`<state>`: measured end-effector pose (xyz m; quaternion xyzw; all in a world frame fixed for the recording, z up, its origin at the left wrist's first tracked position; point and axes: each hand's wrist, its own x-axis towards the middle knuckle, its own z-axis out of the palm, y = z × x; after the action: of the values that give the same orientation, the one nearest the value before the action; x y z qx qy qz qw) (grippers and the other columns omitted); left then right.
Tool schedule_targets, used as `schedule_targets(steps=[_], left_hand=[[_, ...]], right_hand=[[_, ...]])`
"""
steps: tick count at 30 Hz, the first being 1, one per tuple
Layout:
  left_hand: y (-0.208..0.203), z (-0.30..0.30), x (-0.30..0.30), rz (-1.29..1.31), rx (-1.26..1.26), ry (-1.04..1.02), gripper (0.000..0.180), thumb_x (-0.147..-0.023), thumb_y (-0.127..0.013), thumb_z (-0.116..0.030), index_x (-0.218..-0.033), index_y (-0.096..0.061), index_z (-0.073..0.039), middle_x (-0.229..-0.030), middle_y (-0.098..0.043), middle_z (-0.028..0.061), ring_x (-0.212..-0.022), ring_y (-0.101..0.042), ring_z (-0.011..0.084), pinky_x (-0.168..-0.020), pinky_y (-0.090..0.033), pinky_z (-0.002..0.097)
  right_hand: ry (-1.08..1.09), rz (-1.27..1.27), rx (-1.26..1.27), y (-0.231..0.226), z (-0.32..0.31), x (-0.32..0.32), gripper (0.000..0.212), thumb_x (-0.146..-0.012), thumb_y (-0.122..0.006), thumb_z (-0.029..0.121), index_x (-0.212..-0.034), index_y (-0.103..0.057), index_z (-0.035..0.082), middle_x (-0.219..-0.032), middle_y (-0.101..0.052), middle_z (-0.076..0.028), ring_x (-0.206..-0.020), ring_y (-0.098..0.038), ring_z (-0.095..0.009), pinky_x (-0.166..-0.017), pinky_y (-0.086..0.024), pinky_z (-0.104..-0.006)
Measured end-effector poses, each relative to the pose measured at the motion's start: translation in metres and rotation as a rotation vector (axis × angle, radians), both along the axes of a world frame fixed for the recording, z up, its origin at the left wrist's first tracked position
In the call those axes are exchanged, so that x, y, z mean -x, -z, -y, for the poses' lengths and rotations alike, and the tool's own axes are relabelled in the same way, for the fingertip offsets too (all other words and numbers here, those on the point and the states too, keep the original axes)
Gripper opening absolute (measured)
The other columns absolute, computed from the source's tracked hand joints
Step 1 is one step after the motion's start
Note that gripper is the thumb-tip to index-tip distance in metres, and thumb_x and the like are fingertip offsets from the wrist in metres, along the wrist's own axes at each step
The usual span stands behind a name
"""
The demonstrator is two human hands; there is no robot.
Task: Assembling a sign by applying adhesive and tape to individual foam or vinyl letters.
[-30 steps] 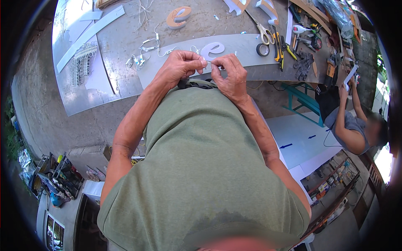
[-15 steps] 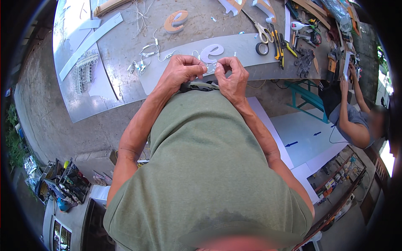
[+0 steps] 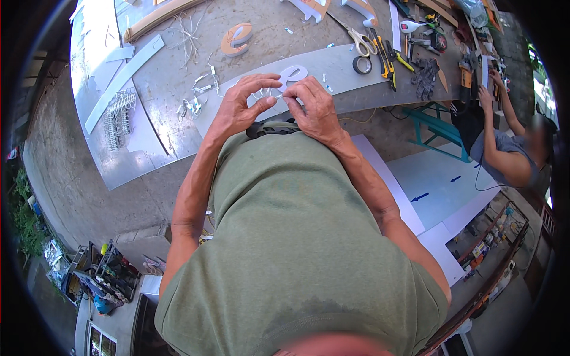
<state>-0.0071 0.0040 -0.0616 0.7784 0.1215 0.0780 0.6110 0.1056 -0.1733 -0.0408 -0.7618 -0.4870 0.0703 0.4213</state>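
Over the near edge of the metal table (image 3: 267, 35), my left hand (image 3: 244, 107) is open, its thumb and fingers apart. My right hand (image 3: 314, 110) is closed in a pinch close beside it; whatever lies between its fingertips is too small to make out. Just beyond my hands, a white letter "e" (image 3: 294, 73) rests on a long pale strip of sheet (image 3: 332, 62). A string of small white light modules on wires (image 3: 206, 88) lies left of my left hand. Part of that wiring runs behind my fingers.
Scissors (image 3: 361, 44), black tape (image 3: 361, 64), a yellow cutter (image 3: 380, 56), pliers (image 3: 401, 59) and dark gloves (image 3: 426, 77) lie to the right. An orange-faced letter "e" (image 3: 236, 40) sits farther back. A co-worker (image 3: 504, 148) is at the far right beside a teal stand (image 3: 436, 130).
My left fingers have gone from a pinch to spread apart. My right hand has moved slightly left, still pinching. The whole view has shifted a little.
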Motion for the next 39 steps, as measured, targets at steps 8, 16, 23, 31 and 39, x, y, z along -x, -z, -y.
schedule_targets(steps=[8,16,23,31,39], left_hand=[[0.042,-0.014,0.007,-0.305,-0.059,0.037,0.024,-0.092,-0.073,-0.023,-0.101,-0.075,0.000,-0.079,-0.072,0.0067,-0.076,-0.066,0.0143,-0.072,-0.052,0.0308],[0.063,-0.039,0.025,-0.393,-0.172,-0.041,0.023,-0.089,-0.074,-0.024,-0.099,-0.075,-0.002,-0.082,-0.074,0.0110,-0.071,-0.067,0.0178,-0.068,-0.052,0.0339],[0.052,-0.045,0.049,-0.330,0.266,-0.217,0.029,-0.095,-0.070,-0.027,-0.105,-0.074,0.001,-0.086,-0.072,0.0046,-0.076,-0.063,0.0106,-0.072,-0.051,0.0268],[0.007,-0.037,0.018,-0.193,0.409,-0.127,0.034,-0.098,-0.065,-0.025,-0.122,-0.068,-0.001,-0.103,-0.073,0.0079,-0.088,-0.063,0.0122,-0.080,-0.051,0.0283],[-0.018,0.004,-0.036,-0.004,0.738,0.304,0.043,-0.100,-0.062,-0.033,-0.130,-0.065,-0.003,-0.119,-0.066,0.0052,-0.104,-0.056,0.0134,-0.091,-0.046,0.0273]], right_hand=[[0.372,-0.119,0.168,0.026,0.021,-0.045,0.013,-0.092,-0.068,0.014,-0.100,-0.067,0.004,-0.092,-0.065,-0.012,-0.082,-0.066,-0.033,-0.073,-0.053,-0.0418],[0.648,0.188,0.485,0.097,0.088,-0.100,0.038,-0.084,-0.076,0.025,-0.113,-0.058,0.007,-0.114,-0.061,-0.014,-0.098,-0.065,-0.039,-0.079,-0.054,-0.0486],[0.711,0.161,0.514,0.118,0.094,-0.100,0.033,-0.084,-0.076,0.025,-0.105,-0.061,0.006,-0.108,-0.063,-0.014,-0.097,-0.066,-0.039,-0.079,-0.053,-0.0498],[0.181,-1.293,-0.304,0.059,0.075,-0.065,0.024,-0.094,-0.070,0.015,-0.113,-0.063,0.002,-0.106,-0.065,-0.009,-0.083,-0.061,-0.014,-0.064,-0.047,-0.0294],[-0.441,-1.900,-0.713,0.025,0.041,-0.022,0.026,-0.095,-0.067,0.017,-0.116,-0.062,0.002,-0.110,-0.062,-0.010,-0.084,-0.057,-0.018,-0.068,-0.047,-0.0296]])
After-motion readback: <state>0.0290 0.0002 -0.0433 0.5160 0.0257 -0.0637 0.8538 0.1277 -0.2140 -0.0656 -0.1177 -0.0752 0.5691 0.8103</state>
